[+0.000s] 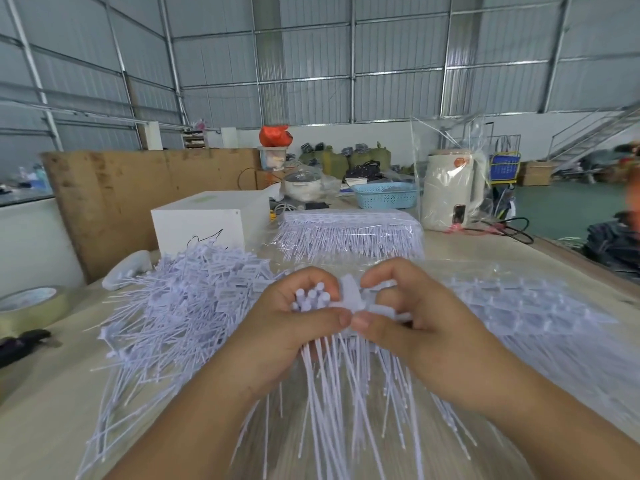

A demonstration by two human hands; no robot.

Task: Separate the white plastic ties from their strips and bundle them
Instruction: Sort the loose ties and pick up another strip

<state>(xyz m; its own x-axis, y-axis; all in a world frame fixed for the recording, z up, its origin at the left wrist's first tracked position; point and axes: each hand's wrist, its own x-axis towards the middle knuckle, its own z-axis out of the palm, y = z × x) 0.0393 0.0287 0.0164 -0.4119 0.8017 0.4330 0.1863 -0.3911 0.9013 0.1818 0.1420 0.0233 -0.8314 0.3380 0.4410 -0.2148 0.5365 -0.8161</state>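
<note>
Two bare hands meet above the wooden worktable [52, 393]: the left hand [287, 327] grips a bunch of white plastic ties [346, 382], heads up and tails fanning down toward the viewer, while the right hand [408, 320] pinches a tie strip [353, 296] beside it. Printing on the tie tags is too blurred to read. Loose ties [180, 306] heap at left, wrapped stacks [349, 233] beyond, inside a corrugated-metal warehouse.
</note>
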